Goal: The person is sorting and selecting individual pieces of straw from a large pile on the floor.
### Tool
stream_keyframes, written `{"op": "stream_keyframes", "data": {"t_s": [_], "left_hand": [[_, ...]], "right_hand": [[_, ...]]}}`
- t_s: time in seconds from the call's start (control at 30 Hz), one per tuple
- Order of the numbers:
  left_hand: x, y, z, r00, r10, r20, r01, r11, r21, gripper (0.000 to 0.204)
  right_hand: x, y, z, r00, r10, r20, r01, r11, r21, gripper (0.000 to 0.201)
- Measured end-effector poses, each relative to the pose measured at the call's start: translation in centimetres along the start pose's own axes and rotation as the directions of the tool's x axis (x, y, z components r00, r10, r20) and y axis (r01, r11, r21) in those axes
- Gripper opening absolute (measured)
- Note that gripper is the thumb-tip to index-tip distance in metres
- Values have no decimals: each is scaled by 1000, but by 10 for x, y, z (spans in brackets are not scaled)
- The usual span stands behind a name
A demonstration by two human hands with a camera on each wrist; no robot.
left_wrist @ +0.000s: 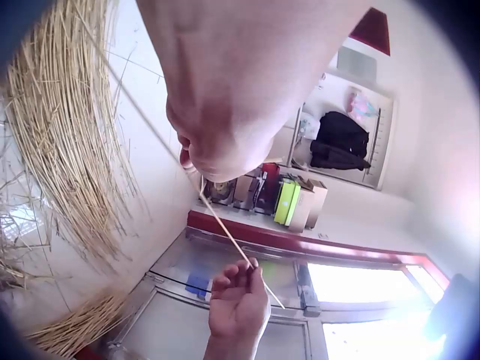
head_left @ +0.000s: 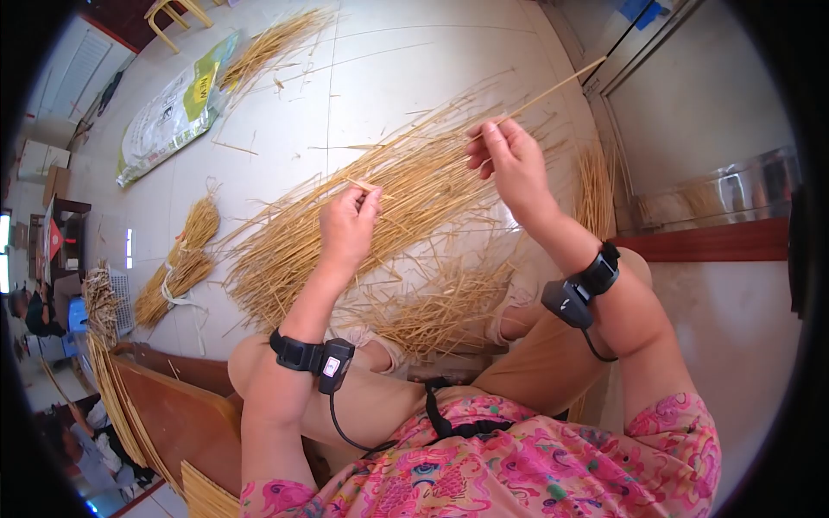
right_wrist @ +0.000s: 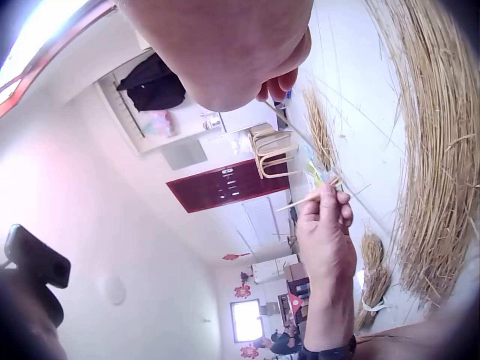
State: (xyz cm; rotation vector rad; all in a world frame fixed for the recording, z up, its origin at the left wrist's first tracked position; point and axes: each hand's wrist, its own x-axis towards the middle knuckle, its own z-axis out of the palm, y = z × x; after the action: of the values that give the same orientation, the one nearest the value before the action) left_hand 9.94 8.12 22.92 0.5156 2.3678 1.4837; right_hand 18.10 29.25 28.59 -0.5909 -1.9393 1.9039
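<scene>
One straw stalk [head_left: 449,138] is held clear of the floor, stretched between both hands and running from about 8 o'clock to 2 o'clock in the head view. Its far end projects past the right hand [head_left: 509,160] towards the door frame [head_left: 604,95].

The left hand [head_left: 348,226] pinches the stalk's near end between thumb and forefingers. The right hand's grip is likewise pressed together on the stalk, further along its length. Both wrist views confirm a fingertip pinch.

Judged step: a single stalk has been drawn from the pile and is being checked or stripped. The next move would call for a steady pull along the stalk without bending it, since it looks brittle.

Below the hands, at 6 o'clock, lies the loose straw pile [head_left: 345,224] on the tiled floor [head_left: 285,129]. A tied bundle [head_left: 177,268] lies at 9 o'clock, and a printed sack [head_left: 173,108] at 10 o'clock.
</scene>
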Motion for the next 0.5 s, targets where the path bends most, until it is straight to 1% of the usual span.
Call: {"op": "stream_keyframes", "data": {"t_s": [0.13, 0.2, 0.23, 0.3, 0.33, 0.43, 0.5], "left_hand": [[3, -13, -13, 989, 24, -143, 15, 965, 263, 14], [3, -14, -23, 996, 32, -85, 13, 876, 483, 14], [2, -14, -26, 998, 33, -55, 5, 813, 583, 14], [-1, -16, -30, 991, 119, -67, -40, 723, 690, 14], [-1, -17, -32, 984, 162, -69, -59, 672, 739, 14], [3, -16, -37, 975, 221, -35, -112, 617, 779, 13], [4, -7, -37, 993, 115, 32, -99, 637, 764, 13]], "right_hand": [[16, -11, -22, 988, -6, -156, 10, 1000, 20, 23], [22, -19, -32, 971, -30, -236, 39, 999, 31, 23], [24, -20, -37, 967, -39, -251, 47, 998, 28, 23], [28, -23, -42, 959, -54, -277, 61, 998, 19, 23], [28, -24, -43, 959, -51, -278, 61, 998, 26, 23], [27, -27, -43, 966, -46, -253, 54, 998, 23, 25], [30, -27, -47, 969, -103, -225, 117, 992, 47, 26]]}}
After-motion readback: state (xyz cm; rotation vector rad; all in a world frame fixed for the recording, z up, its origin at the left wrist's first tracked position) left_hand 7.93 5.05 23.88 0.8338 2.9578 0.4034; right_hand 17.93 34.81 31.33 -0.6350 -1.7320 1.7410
